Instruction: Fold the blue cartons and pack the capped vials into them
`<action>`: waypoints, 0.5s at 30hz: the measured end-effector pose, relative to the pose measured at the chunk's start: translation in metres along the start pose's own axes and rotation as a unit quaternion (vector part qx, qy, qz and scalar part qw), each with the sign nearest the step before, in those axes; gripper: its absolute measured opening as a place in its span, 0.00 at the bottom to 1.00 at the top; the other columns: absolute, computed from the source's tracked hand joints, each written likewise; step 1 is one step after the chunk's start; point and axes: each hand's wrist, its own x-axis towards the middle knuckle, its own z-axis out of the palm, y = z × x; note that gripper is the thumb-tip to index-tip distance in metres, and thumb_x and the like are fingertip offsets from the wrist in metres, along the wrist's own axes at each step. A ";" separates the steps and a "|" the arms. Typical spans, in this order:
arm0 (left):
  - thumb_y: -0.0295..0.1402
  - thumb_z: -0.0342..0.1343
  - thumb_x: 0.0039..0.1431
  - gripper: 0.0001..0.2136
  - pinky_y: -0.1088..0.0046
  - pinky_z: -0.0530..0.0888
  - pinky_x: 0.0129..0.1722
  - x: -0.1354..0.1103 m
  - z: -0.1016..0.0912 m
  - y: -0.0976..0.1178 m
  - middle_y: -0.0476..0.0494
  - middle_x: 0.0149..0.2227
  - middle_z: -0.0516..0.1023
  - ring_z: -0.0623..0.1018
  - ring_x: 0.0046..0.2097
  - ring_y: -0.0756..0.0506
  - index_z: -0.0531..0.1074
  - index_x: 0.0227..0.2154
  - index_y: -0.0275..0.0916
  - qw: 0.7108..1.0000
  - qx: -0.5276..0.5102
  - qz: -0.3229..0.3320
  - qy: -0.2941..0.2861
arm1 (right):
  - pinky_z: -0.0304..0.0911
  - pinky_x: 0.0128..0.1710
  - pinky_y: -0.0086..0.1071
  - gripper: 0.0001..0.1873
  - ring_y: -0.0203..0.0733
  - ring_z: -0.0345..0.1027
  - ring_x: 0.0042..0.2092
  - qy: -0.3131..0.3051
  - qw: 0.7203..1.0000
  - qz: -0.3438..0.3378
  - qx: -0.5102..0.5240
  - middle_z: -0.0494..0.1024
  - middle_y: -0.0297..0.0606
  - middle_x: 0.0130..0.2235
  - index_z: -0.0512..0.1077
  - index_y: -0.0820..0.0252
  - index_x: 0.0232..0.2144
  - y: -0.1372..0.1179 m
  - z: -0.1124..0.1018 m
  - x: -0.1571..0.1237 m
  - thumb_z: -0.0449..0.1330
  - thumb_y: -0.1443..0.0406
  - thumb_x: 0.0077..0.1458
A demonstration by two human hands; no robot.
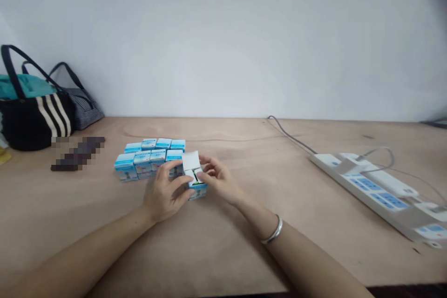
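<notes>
A small blue-and-white carton (198, 191) stands on the table between my hands, its white top flap raised at the back and its side flaps folded inward. Something green shows through the gap between those flaps. My left hand (166, 191) grips the carton's left side, with the thumb near its front edge. From the right, my right hand (217, 179) holds the same carton, its thumb on a side flap and its fingers behind. Close by on the left, two rows of similar closed cartons (142, 164) stand packed together, partly covered by my left fingers.
A long power strip (363, 191) with plugs and a grey cable (291, 136) lies on the right. At the far left stand a black bag with white stripes (31, 121) and a striped grey bag (84, 107). A dark, pixelated object (78, 154) lies near them.
</notes>
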 end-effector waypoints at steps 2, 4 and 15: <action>0.35 0.59 0.53 0.10 0.55 0.67 0.54 0.000 0.000 0.000 0.40 0.55 0.60 0.66 0.56 0.39 0.71 0.40 0.44 1.000 -0.003 0.000 0.006 | 0.62 0.42 0.35 0.19 0.40 0.65 0.42 -0.009 0.998 -0.058 -0.026 0.71 0.36 0.41 0.70 0.54 0.42 0.000 -0.003 0.000 0.63 0.58 0.47; 0.33 0.58 0.54 0.09 0.57 0.68 0.54 0.000 0.000 0.000 0.40 0.54 0.60 0.68 0.55 0.40 0.71 0.39 0.43 1.000 -0.029 0.002 0.004 | 0.60 0.46 0.38 0.14 0.43 0.64 0.47 -0.022 0.992 -0.114 -0.054 0.71 0.37 0.41 0.71 0.55 0.37 -0.003 -0.007 0.000 0.64 0.58 0.47; 0.31 0.58 0.54 0.14 0.59 0.71 0.52 0.000 0.002 -0.003 0.37 0.52 0.62 0.73 0.51 0.43 0.63 0.43 0.41 0.995 -0.098 0.005 0.016 | 0.63 0.44 0.38 0.06 0.41 0.67 0.41 -0.065 0.960 -0.223 -0.157 0.71 0.39 0.36 0.72 0.58 0.33 -0.009 -0.016 -0.001 0.61 0.61 0.53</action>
